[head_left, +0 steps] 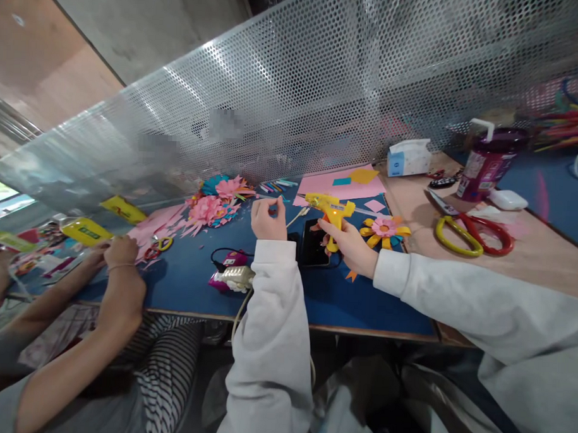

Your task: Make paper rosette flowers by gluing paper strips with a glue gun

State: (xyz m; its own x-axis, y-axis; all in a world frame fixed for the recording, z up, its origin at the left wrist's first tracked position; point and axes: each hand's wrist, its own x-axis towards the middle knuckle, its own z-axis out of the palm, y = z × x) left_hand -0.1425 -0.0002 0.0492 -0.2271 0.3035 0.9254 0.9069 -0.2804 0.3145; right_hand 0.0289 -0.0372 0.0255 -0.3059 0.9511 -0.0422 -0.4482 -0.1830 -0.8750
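Currently, the right hand (357,245) grips a yellow glue gun (333,209) by its handle, holding it above the blue table (182,288) with the nozzle toward the left hand (268,219). That left hand is curled, thumb and fingertips close together; whether they pinch anything is too small to tell. A black phone (311,247) lies below the glue gun, and a pink and yellow flower (384,227) sits near the right hand. Behind the glue gun lies a pink sheet (313,183) with small paper pieces on it. Left of the left hand is a pile of pink and blue flowers (208,210). Farther right, red-and-yellow-handled scissors (464,238) lie in front of a purple cup (484,169) with a white straw. A co-worker (120,299) sits to the left, arms on the table.
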